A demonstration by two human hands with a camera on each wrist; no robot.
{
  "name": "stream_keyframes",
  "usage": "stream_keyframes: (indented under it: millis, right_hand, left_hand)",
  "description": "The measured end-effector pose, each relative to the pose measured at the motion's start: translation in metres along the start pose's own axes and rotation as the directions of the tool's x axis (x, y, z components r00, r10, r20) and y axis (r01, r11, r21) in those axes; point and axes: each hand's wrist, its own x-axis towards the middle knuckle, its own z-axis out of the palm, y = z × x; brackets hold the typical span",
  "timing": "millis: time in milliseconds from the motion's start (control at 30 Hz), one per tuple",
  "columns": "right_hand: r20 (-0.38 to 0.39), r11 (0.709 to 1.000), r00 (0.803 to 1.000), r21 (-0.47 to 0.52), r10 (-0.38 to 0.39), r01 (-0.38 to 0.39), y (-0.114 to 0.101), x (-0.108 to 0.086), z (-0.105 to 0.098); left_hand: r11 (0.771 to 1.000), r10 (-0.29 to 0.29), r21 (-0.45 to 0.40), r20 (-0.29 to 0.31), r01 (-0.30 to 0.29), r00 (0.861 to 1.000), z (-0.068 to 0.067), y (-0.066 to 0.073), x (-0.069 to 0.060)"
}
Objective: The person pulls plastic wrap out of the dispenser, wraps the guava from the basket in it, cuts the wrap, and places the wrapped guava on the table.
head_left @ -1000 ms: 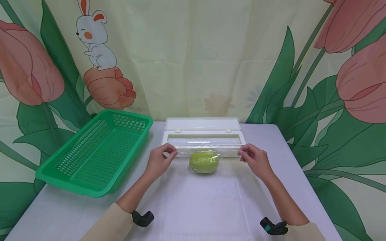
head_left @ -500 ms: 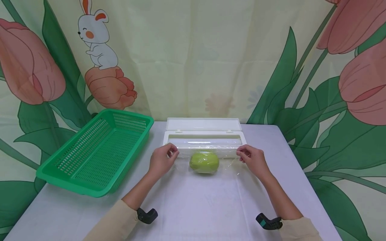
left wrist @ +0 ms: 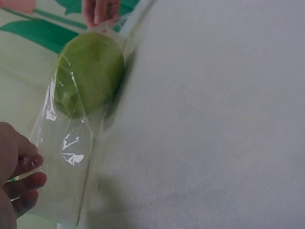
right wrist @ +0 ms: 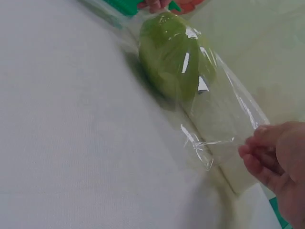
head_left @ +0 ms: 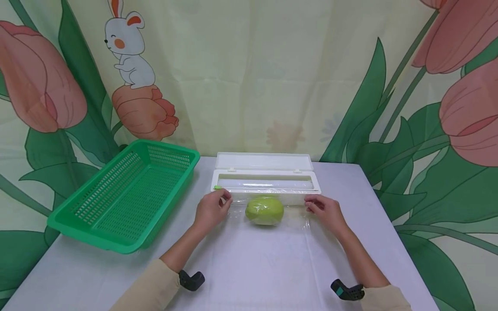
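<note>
A person's 2 hands hold a sheet of clear plastic wrap [right wrist: 224, 124] across a green fruit [head_left: 264, 210]. The left hand [head_left: 212, 210] has a narrow grip: thumb and fingertips pinch the wrap at its left side. The right hand [head_left: 327, 211] also has a narrow grip, pinching the wrap at its right side. The fruit sits between the 2 hands, near neither, on the white-covered table [head_left: 264, 268] just in front of a white box [head_left: 317, 186]. Whether the fruit touches the box is hard to tell. The wrap lies over the fruit, with bright creases, and shows as a clear sheet on both sides of it.

The box's lid [head_left: 264, 161] is raised at the back, and a pale roll [head_left: 268, 183] lies lengthwise inside. A small green piece [head_left: 217, 187] shows at the box's left front corner, just beyond the left hand. To the left, well apart from the fruit, a green basket [head_left: 124, 203] stands at a slant on the table. A black device [head_left: 191, 280] is at the left wrist, another [head_left: 347, 290] at the right, beside beige sleeves [head_left: 149, 287]. Behind hangs a cloth [head_left: 288, 73] printed with tulips and 1 rabbit.
</note>
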Motion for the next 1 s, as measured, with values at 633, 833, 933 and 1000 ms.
stream_keyframes:
  millis: [633,833,933,1000]
  right_hand:
    - [-0.274,0.958,0.922,-0.161,-0.273,0.236,-0.042,-0.023,0.007]
    - [-0.215,0.934,0.909,-0.093,-0.357,0.345,-0.052,-0.028,0.022]
    - [-0.146,0.913,0.901,-0.099,-0.408,0.397,-0.052,-0.029,0.03]
    - [-0.111,0.898,0.892,-0.109,-0.438,0.427,-0.05,-0.028,0.035]
  left_hand:
    - [0.914,0.392,-0.094,-0.031,-0.394,0.919,-0.004,0.026,-0.015]
    - [0.874,0.471,-0.176,0.081,-0.453,0.878,0.003,0.032,-0.016]
    - [0.876,0.473,-0.182,0.142,-0.446,0.87,0.007,0.033,-0.015]
    - [0.888,0.455,-0.17,0.186,-0.428,0.871,0.011,0.033,-0.014]
